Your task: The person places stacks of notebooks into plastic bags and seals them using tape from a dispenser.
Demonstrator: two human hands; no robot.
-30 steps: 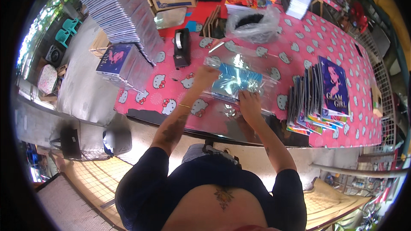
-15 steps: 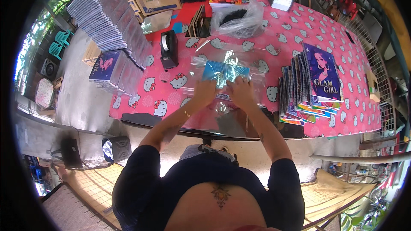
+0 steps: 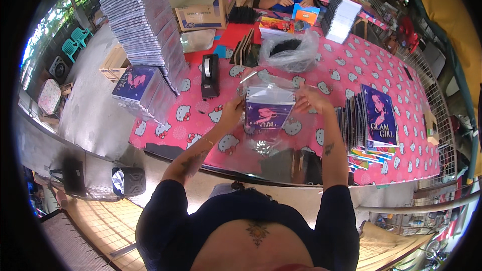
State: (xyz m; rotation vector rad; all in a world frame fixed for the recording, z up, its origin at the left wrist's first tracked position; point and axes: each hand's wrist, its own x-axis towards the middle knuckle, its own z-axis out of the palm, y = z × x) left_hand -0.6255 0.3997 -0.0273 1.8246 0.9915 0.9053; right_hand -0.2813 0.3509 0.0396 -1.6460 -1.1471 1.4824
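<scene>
The left hand (image 3: 232, 112) clamps the purple-covered notebook (image 3: 267, 115) in clear plastic (image 3: 257, 79); whether the blurred right hand (image 3: 316, 101) grips, I cannot tell.

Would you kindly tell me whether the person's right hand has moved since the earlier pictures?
Yes; judged against the black tape dispenser, the right hand has moved rightward and farther up the view.

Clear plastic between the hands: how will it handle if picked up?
Probably floppy: the clear plastic looks creased above the purple notebook. Likely light, as it appears thin and see-through. Possibly slippery, given its glossy glare.
</scene>
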